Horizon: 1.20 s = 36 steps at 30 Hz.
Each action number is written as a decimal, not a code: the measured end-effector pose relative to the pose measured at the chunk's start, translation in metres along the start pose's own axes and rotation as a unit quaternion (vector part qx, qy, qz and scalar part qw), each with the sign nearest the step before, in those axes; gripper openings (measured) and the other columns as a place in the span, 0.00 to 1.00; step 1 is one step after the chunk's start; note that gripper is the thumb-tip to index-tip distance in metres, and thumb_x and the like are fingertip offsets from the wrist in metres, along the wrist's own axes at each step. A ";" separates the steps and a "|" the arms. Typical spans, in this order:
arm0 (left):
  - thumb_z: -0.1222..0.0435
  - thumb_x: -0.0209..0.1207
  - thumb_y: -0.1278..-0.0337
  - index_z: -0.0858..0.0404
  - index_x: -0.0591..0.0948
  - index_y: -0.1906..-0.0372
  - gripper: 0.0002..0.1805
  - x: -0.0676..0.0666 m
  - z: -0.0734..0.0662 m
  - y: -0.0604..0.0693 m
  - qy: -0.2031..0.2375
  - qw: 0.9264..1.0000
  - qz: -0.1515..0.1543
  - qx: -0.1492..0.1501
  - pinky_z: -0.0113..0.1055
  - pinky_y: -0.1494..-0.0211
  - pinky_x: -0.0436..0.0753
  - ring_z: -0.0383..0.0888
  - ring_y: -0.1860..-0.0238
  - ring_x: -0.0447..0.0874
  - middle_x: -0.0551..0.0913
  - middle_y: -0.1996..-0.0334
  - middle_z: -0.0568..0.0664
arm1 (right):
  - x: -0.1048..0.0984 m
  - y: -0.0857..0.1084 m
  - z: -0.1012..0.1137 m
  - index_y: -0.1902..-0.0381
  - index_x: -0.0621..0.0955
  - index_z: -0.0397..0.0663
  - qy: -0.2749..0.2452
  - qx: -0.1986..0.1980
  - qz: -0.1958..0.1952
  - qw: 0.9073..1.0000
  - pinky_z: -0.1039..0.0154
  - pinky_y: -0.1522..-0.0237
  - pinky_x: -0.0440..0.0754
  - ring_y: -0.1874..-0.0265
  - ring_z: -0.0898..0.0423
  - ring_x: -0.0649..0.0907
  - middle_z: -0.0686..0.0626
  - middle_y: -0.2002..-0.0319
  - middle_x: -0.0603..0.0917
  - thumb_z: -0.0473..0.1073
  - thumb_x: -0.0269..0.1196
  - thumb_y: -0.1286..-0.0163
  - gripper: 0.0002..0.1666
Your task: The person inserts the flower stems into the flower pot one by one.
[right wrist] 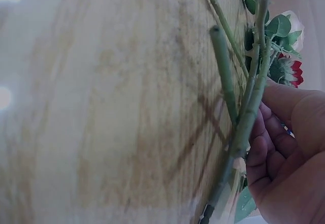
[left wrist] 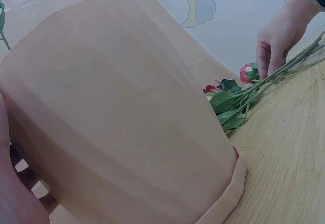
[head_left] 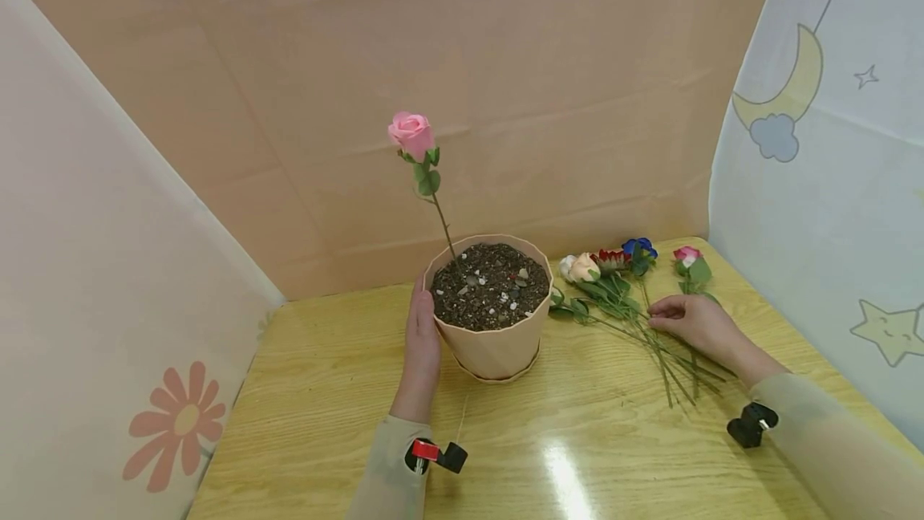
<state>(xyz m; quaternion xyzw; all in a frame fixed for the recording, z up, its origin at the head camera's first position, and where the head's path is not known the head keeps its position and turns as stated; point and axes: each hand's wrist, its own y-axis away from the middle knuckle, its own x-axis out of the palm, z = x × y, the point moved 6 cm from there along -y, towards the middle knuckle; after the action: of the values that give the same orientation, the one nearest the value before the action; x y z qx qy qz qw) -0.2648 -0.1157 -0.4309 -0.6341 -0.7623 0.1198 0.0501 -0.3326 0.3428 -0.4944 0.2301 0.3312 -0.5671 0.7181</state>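
Aslant, 1 rose (head_left: 429,181) in pot (head_left: 498,351) of soil (head_left: 492,287)

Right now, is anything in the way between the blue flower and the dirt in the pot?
Yes. Between the blue flower and the soil, the red flower, peach flower and white flower lie on the table, then comes the rim of the pot. Nothing visible blocks the space just above them.

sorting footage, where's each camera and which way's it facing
Head: on the head, facing forward and down at the pot and flowers; left hand and right hand show.
Left wrist: on that wrist, facing the pot's side; both hands show.
Right wrist: on that wrist, facing table and stems; the right hand shows.
Head and left wrist share the pot.
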 end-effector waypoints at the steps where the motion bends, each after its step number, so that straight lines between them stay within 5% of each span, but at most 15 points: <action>1: 0.41 0.34 0.08 0.54 0.51 0.08 0.38 0.000 0.000 0.000 0.001 1.000 0.000 0.000 0.62 0.13 0.48 0.56 0.11 0.45 0.50 0.10 0.51 | 0.000 0.000 0.000 0.42 0.90 0.37 0.000 -0.001 0.001 1.000 0.46 0.49 0.88 0.55 0.50 0.90 0.49 0.54 0.93 0.48 0.73 0.21 0.20; 7: 0.41 0.35 0.07 0.53 0.52 0.08 0.38 0.000 0.001 0.000 0.007 1.000 -0.002 -0.003 0.62 0.13 0.47 0.55 0.11 0.44 0.50 0.10 0.51 | 0.000 0.000 0.001 0.43 0.90 0.38 0.007 -0.011 0.004 1.000 0.40 0.47 0.87 0.56 0.51 0.90 0.50 0.55 0.93 0.47 0.73 0.21 0.19; 25: 0.44 0.34 0.06 0.52 0.52 0.08 0.35 0.000 0.002 0.000 0.013 1.000 0.000 -0.003 0.63 0.13 0.47 0.56 0.11 0.45 0.50 0.10 0.51 | -0.001 0.003 0.006 0.46 0.92 0.42 0.013 -0.012 0.007 1.000 0.42 0.49 0.88 0.55 0.49 0.90 0.47 0.54 0.93 0.45 0.72 0.20 0.14; 36: 0.45 0.35 0.06 0.53 0.52 0.08 0.35 0.001 0.000 0.000 0.017 1.000 0.000 -0.005 0.62 0.13 0.47 0.56 0.11 0.44 0.49 0.10 0.52 | -0.008 0.005 0.010 0.41 0.89 0.37 0.000 -0.009 -0.010 1.000 0.57 0.56 0.87 0.52 0.45 0.89 0.41 0.49 0.92 0.45 0.68 0.17 0.18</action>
<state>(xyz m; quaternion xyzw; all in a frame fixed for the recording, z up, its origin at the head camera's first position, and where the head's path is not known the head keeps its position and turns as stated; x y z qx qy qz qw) -0.2653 -0.1153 -0.4314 -0.6360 -0.7621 0.1055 0.0601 -0.3266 0.3422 -0.4815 0.2203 0.3383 -0.5713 0.7146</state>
